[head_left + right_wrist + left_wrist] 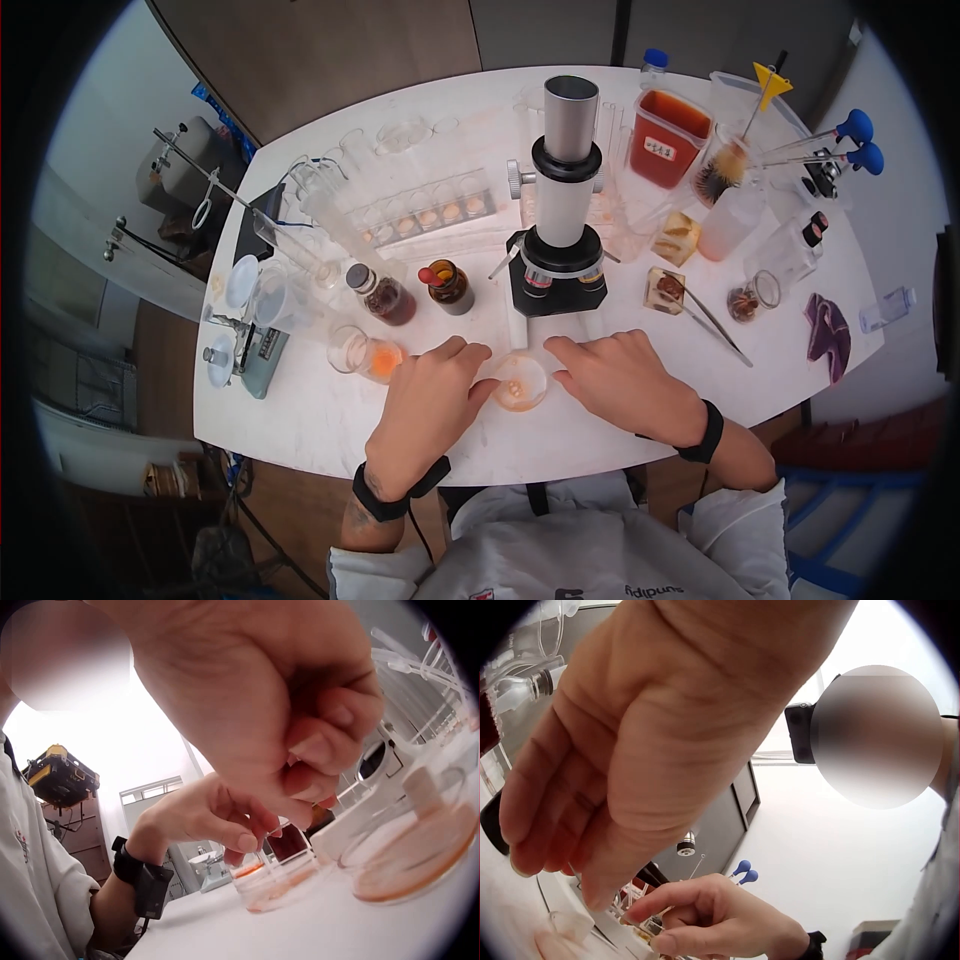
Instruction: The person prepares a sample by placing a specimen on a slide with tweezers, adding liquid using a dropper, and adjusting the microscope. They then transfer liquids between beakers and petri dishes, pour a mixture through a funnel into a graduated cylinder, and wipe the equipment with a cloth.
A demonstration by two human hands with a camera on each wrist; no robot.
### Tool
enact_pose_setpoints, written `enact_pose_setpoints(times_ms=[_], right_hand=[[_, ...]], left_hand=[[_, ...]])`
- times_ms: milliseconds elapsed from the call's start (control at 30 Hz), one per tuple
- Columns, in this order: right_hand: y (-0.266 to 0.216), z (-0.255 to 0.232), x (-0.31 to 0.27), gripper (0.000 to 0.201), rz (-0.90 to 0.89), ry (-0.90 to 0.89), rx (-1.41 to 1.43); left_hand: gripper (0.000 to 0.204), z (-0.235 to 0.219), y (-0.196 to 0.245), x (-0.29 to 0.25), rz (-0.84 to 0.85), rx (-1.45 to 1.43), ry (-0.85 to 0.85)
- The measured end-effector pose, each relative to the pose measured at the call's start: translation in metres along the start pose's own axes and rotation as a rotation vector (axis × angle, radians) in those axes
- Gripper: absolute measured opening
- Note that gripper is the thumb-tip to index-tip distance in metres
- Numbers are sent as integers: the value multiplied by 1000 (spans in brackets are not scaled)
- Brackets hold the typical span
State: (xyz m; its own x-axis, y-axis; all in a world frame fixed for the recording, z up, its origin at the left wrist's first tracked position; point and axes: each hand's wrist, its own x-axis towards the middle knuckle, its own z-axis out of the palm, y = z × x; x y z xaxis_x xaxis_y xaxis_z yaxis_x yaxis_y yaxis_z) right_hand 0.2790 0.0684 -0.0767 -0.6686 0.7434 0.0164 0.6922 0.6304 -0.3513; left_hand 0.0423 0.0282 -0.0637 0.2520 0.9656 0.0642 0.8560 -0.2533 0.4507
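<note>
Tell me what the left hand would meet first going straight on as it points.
In the head view, the left hand points toward the microscope, so probably its lower part; I can't judge whether the fingers are level with it.

The petri dish point(519, 380) is round, shallow and clear — its surface tinged orange, more strongly along the lower rim. Small pale-orange bits lie together inside, near the middle. It lies flat on the tabletop point(480, 445), between the left grip point(425, 410) and the right grip point(628, 375) — its left edge just beside the left grip's thumb.
</note>
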Motion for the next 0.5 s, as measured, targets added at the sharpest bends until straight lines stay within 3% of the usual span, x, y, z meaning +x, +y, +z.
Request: enact_pose_setpoints(times_ms=[267, 500], right_hand=[[18, -29, -18, 32, -40, 347, 167], [37, -30, -6, 33, 9, 399, 188]], left_hand=[[31, -14, 15, 25, 140, -159, 169], [32, 3, 9, 54, 178, -204, 265]])
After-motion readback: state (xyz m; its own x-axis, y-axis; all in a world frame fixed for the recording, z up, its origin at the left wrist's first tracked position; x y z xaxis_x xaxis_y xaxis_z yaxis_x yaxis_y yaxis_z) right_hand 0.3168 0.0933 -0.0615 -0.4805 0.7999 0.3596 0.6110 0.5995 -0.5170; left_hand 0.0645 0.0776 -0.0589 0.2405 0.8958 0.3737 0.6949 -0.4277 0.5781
